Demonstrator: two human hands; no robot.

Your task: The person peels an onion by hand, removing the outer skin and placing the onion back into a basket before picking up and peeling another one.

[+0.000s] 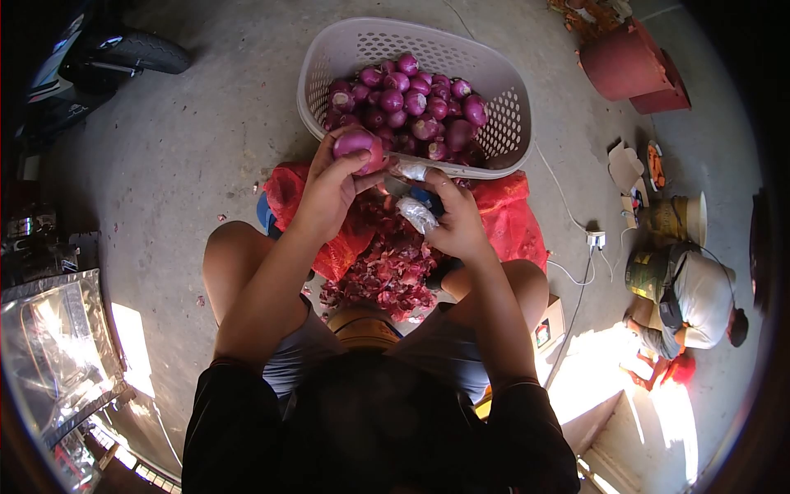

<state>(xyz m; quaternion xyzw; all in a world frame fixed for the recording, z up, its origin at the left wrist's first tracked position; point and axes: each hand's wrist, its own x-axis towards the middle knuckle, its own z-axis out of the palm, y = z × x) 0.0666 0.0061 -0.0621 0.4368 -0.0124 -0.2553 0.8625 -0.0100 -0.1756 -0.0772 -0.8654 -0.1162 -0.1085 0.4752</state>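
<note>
A large peeled red onion (352, 146) is gripped in my left hand (331, 191), just over the near rim of the basket. My right hand (457, 216) is closed round what looks like a small knife (397, 186), its blade pointing left toward the onion and mostly hidden by the fingers. White or silvery wrapping (418, 215) covers the right thumb and a fingertip. Shiny purple onions (392, 100) fill the grey plastic basket (514, 78) in front of me. Beneath my hands lies a heap of loose onion skins (385, 276) on red mesh sacking (512, 216).
A power strip (596, 240) with cables lies on the floor at right. Beyond it, another person (699, 300) bends beside buckets (679, 216). Red tubs (629, 62) stand at upper right. A motorcycle wheel (144, 51) is at upper left, and a plastic-covered object (62, 350) at lower left.
</note>
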